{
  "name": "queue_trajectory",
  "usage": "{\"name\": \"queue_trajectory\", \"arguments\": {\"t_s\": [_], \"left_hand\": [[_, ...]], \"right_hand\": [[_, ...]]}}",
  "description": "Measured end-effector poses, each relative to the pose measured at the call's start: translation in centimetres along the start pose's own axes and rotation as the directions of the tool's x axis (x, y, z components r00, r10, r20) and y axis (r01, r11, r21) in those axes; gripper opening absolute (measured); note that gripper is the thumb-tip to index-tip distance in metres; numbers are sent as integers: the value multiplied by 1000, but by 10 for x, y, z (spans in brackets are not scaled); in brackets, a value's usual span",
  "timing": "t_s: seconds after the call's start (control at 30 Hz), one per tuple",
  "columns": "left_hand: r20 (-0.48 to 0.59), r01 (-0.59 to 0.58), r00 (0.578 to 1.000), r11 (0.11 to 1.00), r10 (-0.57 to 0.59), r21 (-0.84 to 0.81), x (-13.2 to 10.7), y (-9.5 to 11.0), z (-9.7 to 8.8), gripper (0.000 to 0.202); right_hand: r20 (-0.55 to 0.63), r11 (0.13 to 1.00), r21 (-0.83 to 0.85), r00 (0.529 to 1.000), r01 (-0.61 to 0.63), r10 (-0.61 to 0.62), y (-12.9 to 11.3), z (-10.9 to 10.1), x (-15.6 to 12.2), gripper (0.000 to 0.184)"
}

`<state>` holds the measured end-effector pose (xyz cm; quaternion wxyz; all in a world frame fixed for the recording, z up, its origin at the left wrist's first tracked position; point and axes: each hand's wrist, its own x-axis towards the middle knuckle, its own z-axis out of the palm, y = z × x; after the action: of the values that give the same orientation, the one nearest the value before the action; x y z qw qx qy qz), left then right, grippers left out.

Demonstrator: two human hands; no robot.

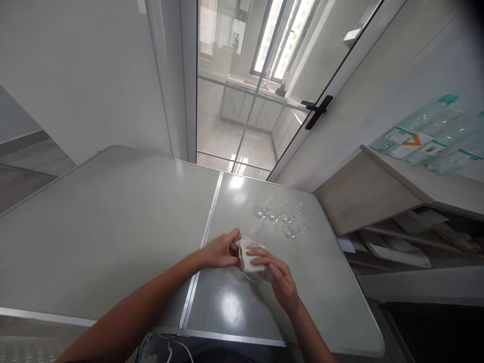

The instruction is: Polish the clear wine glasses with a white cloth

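Note:
A small, soft-looking white pouch [247, 259] is held just above the table between my two hands. Its mouth faces left, and the lower part looks thin and see-through. My right hand [280, 280] grips it from the right, fingers laid across its upper side. At the left rim, my left hand [223, 250] has its fingers curled and its thumb against the edge. What is inside the pouch is hidden. Beyond the hands, several small clear bulb-shaped pieces with thin curly strands [274, 218] lie on the table.
The grey-green table [113, 227] has a metal strip [214, 201] across it. On the right stands a wooden shelf unit [378, 196] with several clear bottles [419, 133] on top. A glass door [245, 116] with a black handle [319, 112] is behind. White cables [170, 348] hang at the near edge.

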<state>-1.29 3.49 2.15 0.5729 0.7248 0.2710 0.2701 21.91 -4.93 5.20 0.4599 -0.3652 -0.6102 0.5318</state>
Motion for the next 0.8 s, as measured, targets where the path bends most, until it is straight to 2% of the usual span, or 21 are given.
{"name": "queue_trajectory", "arguments": {"t_s": [0.07,0.1,0.13,0.17,0.23,0.27,0.33,0.37,0.43,0.5,0.57,0.67,0.73,0.8], "left_hand": [[16,-8,1000,999,7,40,0,5,0,45],[-6,-24,1000,996,25,85,0,6,1,42],[-40,-38,998,991,44,129,0,7,1,39],[-80,-45,995,986,58,161,0,7,1,39],[-158,-41,985,987,66,157,1,5,1,45],[-197,-37,979,992,60,119,1,4,1,49],[-294,-36,955,999,34,-2,2,2,2,55],[-358,-42,934,997,17,-63,3,1,3,55],[-473,-61,881,985,-23,-162,6,0,6,53],[-522,-73,850,965,-72,-252,9,0,10,52],[-509,-78,853,935,-118,-347,11,0,15,53],[-465,-51,865,887,-191,-458,13,3,20,54],[-436,-24,867,855,-241,-519,14,5,21,56],[-418,-7,869,836,-266,-548,14,5,21,56]], "right_hand": [[249,958,-236,963,161,-101,-6,-8,1,32],[320,932,-296,941,208,-109,-8,-11,2,29],[333,922,-321,937,218,-105,-9,-12,3,28],[284,933,-308,954,185,-95,-8,-11,4,29],[48,991,-135,999,25,-19,-5,-5,8,40],[-78,997,28,995,-65,67,-2,0,10,46],[-198,909,378,944,-176,265,2,13,15,52],[-205,841,508,922,-186,328,4,21,18,53],[-209,759,635,913,-145,350,6,40,22,52],[-279,776,629,915,-56,292,9,59,25,54],[-372,855,519,904,15,210,15,73,27,62],[-511,990,140,858,33,43,27,80,25,67],[-497,983,-182,860,26,-114,36,74,24,63],[-347,889,-452,903,76,-253,43,61,25,59]]}}
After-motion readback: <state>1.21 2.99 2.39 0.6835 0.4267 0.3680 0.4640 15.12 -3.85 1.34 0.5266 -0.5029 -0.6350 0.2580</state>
